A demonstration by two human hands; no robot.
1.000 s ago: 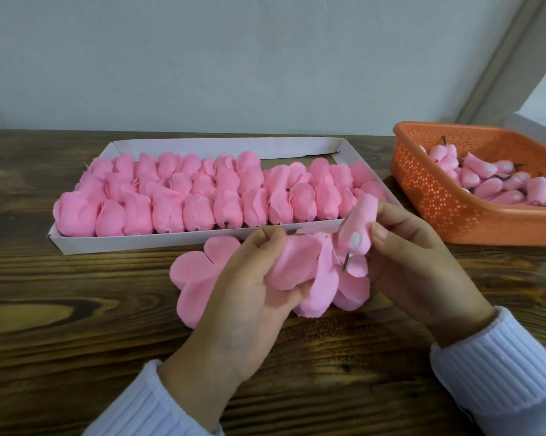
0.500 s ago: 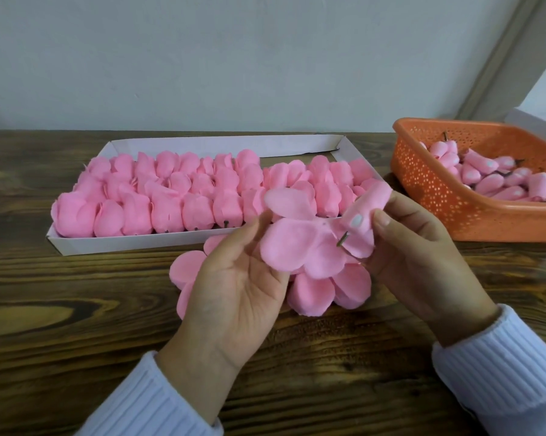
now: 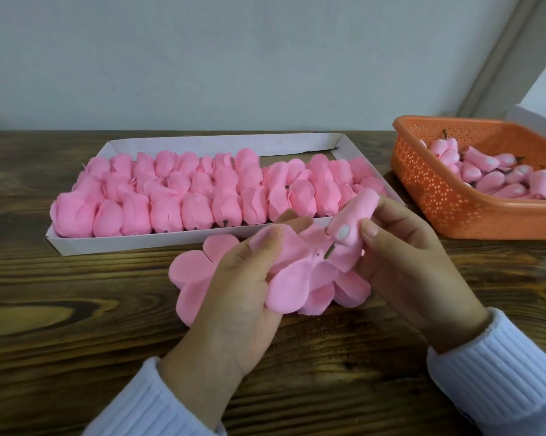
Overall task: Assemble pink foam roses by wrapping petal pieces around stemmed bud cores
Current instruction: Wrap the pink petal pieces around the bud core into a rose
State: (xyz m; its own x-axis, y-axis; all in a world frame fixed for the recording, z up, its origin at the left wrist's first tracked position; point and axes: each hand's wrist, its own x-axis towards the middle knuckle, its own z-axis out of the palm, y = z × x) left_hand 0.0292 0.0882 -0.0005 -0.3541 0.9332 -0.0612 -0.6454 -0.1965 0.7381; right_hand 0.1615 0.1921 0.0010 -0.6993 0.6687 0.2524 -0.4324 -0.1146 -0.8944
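1. The bud core [image 3: 355,212] is up off the bench, near the middle of the scene. Our right grip [image 3: 407,262] pinches it between thumb and fingers, and its short stem [image 3: 329,250] points down and left at the petal piece [image 3: 300,272]. The stem tip sits right at the foam beside a small dark mark, but we cannot tell whether it is through. If we push off-centre, we judge the stem could punch a fresh hole or tear the thin foam.
2. Our left grip [image 3: 243,287] is curled round the petal piece from the left, with the thumb on top. The foam bends freely, so a hard squeeze may crease the lobes. A slack hold may let the piece slide away from the stem.
3. More than one layer seems to sit in that hold. We risk threading two pieces at once, which would leave the rose lopsided.
4. Loose petal pieces [image 3: 193,272] lie on the bench [image 3: 76,325] just under our hands. A dropped core or a dragging sleeve could scatter them.
5. The white tray [image 3: 145,245] of finished roses [image 3: 202,199] lies just beyond our hands. The orange basket [image 3: 454,209] of spare cores [image 3: 492,176] stands at the far right. A wide swing of the right wrist could knock either one.
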